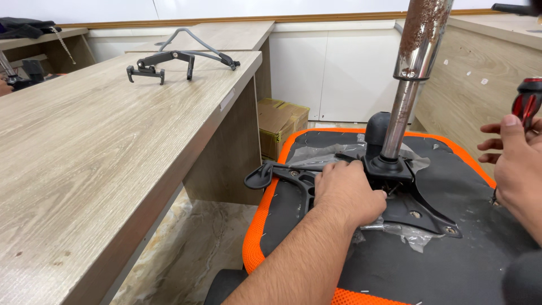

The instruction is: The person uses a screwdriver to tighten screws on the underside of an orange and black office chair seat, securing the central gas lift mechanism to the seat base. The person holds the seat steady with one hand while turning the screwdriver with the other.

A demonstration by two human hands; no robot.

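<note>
One upturned office chair seat (451,265), orange-edged, black underside up. One black tilt mechanism plate (415,206) lies on it, with one rusty gas cylinder (407,73) standing upright. Left hand (347,195) rests loosely curled on the plate beside the cylinder base. Right hand (516,164) is closed around one red-and-black screwdriver (528,101). One wooden desk (84,152) bears one grey armrest bracket (180,56).

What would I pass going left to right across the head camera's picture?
Wooden desk → cardboard box → left hand on the black chair mechanism plate → rusty metal gas-lift cylinder → right hand holding a red-handled screwdriver.
</note>
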